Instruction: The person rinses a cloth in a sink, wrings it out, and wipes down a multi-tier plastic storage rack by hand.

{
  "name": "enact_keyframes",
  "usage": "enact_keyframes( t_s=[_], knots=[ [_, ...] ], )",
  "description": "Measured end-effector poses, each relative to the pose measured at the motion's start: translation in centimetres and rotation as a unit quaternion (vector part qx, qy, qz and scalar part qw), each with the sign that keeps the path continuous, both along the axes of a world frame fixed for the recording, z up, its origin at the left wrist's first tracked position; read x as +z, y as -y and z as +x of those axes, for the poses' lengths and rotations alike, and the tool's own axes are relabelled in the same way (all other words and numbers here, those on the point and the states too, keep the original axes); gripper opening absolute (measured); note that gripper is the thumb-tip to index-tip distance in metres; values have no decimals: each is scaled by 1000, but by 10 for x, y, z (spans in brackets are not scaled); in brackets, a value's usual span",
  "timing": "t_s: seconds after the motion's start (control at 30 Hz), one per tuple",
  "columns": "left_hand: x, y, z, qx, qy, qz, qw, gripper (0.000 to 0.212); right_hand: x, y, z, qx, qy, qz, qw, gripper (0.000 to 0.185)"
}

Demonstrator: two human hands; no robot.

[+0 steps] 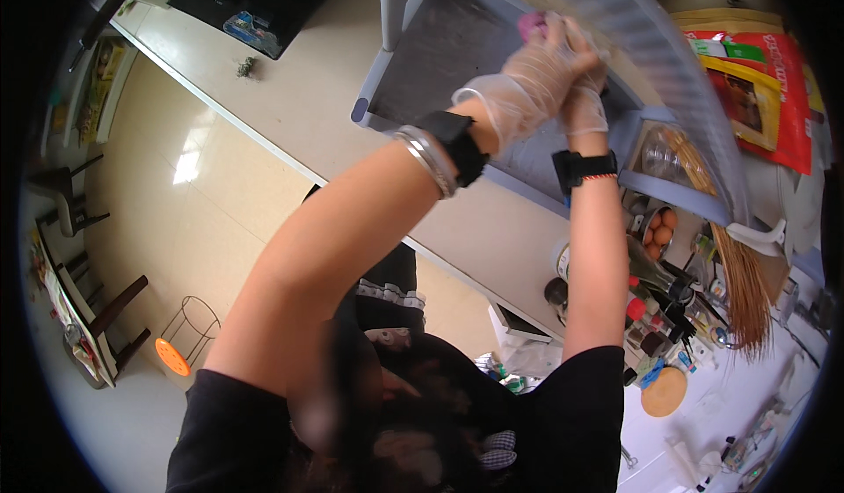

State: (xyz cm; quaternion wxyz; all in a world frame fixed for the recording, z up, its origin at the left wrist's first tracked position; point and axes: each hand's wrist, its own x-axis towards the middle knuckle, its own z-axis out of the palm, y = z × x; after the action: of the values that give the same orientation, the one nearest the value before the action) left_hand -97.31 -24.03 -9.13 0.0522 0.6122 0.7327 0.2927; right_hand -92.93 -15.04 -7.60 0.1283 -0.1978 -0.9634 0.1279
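Note:
My left hand (537, 71), in a thin transparent plastic glove, is closed on a pink cloth or sponge (533, 26), which sticks out past its fingers. Pressed against it is my right hand (585, 100), gloved the same way. Its fingers are largely hidden behind the left, so I cannot tell whether it also grips the pink piece. Both hands are above a grey plastic rack (435, 64) with a dark, marked base, lying on the counter. A ribbed translucent cover (666, 51) curves along the rack's right side.
A black cooktop (264, 5) is at the upper left of the counter (290, 104). To the right are a straw brush (742, 282), eggs (659, 229) in a bowl, several bottles (643, 308) and red food packets (791, 110). A wire stool (191, 325) stands on the floor.

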Motion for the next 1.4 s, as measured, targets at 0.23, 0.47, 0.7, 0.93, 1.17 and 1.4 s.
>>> enact_keyframes(
  t_s=[0.23, 0.47, 0.7, 0.93, 1.17, 1.4],
  knots=[
    [75, 94, 17, -122, 69, -33, 990, 57, 40, 30, 74, -62, -35, -83, 994, 38],
    [24, 298, -110, 94, 182, -137, 969, 28, 37, 135, 168, -289, -199, -234, 907, 44],
    [-17, 394, -211, 315, 102, -126, 935, 42, 24, 221, 209, -461, -176, -351, 796, 44],
    [-63, 370, -250, 282, 144, -131, 940, 67, -30, 252, 210, -420, -25, -122, 899, 50],
    [-78, 348, -270, 271, 128, -151, 942, 62, -59, 246, 202, -431, 65, -35, 899, 60],
    [-61, 325, -243, 206, 136, -169, 954, 52, -39, 268, 174, -408, -62, -36, 910, 40]
  ],
)
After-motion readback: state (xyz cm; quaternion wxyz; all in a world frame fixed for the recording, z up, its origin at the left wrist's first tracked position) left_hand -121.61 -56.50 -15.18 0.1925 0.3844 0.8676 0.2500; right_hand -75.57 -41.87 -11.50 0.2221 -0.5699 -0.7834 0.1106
